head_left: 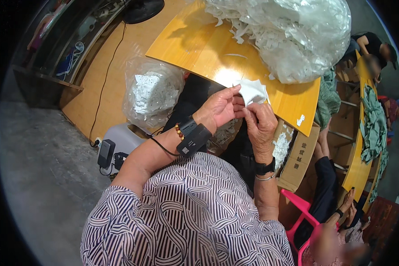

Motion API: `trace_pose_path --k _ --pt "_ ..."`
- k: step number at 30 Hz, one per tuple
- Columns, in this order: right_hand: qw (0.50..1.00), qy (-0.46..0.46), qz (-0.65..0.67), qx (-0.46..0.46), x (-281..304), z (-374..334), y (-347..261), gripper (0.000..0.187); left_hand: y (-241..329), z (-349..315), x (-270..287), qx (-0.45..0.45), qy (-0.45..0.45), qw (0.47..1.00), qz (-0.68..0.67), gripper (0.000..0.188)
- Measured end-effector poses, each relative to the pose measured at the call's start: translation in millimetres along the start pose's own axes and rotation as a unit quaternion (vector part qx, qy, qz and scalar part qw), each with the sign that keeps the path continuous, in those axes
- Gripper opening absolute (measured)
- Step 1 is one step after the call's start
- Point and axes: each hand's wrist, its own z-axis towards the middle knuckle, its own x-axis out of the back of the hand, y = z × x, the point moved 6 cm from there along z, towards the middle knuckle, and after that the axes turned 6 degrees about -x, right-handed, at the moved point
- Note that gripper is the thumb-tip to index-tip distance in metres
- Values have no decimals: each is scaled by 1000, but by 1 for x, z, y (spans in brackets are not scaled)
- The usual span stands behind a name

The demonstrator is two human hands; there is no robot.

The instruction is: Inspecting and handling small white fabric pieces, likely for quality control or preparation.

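Observation:
Both hands meet over the near edge of the yellow table, holding a small, thin white piece (253, 91) that looks like cloth or soft sheet. My left hand (221, 107) is turned palm up, its thumb and fingertips closed on the piece's left side. At the lower edge, the fingers of my right hand (260, 120) pinch the same piece. Its upper corners stick up freely above the fingers. On the table beyond lies a big clear plastic bag (297, 44) full of white pieces, some spilling from its left side.
The yellow table (195, 48) also bears a few white scraps. Left of it stands a clear bag (153, 95) of speckled white pieces. A cardboard box (298, 162) with white scraps sits by my right arm. People work at another table (357, 164) with green cloth (373, 124).

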Motion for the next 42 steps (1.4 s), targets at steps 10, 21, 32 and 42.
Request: trace_pose_path --k 10,21,32,42 --pt "981 -178 -29 74 -31 -40 -13 12 -10 -5 26 -1 54 998 17 36" --pt "892 -41 286 -348 -4 -50 71 18 9 -20 25 -115 71 980 145 39" --pt "813 -65 459 -352 -42 -47 74 17 -3 -25 28 -92 87 981 144 33" --pt "890 -83 339 -293 -35 -39 67 16 -17 -23 30 -31 99 984 142 28"
